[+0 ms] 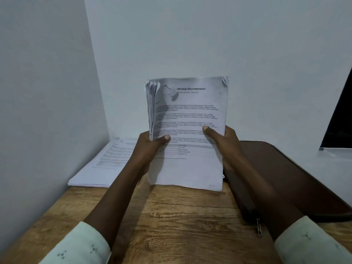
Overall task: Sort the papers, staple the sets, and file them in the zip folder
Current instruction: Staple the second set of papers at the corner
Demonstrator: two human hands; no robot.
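Note:
A thick stack of printed papers [187, 115] stands upright on its bottom edge on the wooden table [171, 216]; its top sheet is headed "Internship Documentation" and its upper corners are crumpled. My left hand [150, 147] grips the stack's left side, thumb on the front sheet. My right hand [222, 138] grips its right side, thumb pressed on the front. A second pile of printed papers [106, 162] lies flat at the back left. A dark brown zip folder [285, 178] lies flat to the right, its metal zip pull [258, 226] hanging at the near edge.
White walls close in the table on the left and behind. A dark window opening [341, 119] with a white sill sits at the far right. Bare wood shows between my forearms.

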